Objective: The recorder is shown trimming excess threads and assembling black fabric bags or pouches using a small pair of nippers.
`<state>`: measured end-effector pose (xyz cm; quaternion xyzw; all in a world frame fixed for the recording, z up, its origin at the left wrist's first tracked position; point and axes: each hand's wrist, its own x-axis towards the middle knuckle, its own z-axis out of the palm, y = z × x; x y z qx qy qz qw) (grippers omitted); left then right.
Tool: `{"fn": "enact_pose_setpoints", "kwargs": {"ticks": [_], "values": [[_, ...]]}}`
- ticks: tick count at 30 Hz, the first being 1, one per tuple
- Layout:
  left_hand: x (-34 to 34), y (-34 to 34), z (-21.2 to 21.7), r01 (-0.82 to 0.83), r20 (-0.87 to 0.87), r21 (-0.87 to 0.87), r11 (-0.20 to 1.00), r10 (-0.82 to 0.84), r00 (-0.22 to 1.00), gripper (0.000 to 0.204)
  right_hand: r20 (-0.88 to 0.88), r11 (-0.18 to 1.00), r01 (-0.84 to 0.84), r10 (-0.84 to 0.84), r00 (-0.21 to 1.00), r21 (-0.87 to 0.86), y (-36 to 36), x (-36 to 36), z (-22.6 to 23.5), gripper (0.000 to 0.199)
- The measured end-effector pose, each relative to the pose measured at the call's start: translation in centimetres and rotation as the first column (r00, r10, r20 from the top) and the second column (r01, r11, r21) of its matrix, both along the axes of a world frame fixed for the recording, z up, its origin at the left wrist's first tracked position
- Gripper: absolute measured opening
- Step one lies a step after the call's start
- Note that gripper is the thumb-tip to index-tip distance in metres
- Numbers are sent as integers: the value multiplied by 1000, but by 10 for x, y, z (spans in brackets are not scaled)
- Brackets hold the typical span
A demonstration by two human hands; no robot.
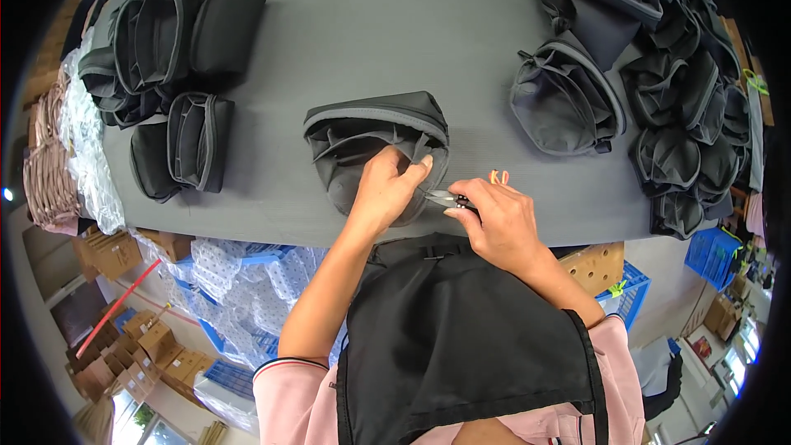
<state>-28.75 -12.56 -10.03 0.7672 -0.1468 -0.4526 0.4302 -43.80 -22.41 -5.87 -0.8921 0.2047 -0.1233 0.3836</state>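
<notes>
Two hands on one dark grey pouch (375, 136) at the table's (371, 33) near edge. My left hand (381, 189) pinches its rim shut-fingered, my right hand (498, 222) is closed on small thread snips (441, 196). Blades so close to the fingers could nick the fabric. The pouch looks soft, open-mouthed, with piped edging.

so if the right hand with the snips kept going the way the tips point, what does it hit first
The right hand points its thread snips leftward; they would likely first meet the left hand's fingertips pinching the grey pouch rim, though depth is unclear.
</notes>
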Motion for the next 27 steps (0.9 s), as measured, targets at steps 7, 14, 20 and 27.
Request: {"fn": "enact_pose_setpoints", "kwargs": {"ticks": [7, 14, 20, 27], "values": [[2, -1, 1, 53, 36, 33, 998, -55, 998, 42, 50, 999, -9, 12, 999, -52, 1, -3, -5, 18], [8, 1, -8, 44, 11, -57, 997, -43, 999, 42, 127, 1000, 3, -4, 992, 9, 3, 5, -13, 19], [31, -4, 29, 224, -122, 7, 975, -222, 967, 43, 87, 891, 81, -134, 987, 448, 1, 19, -14, 20], [-15, 21, 63, 208, 642, -145, 967, -68, 764, 48, 158, 781, 114, -264, 952, 614, 5, 33, -45, 15]]}}
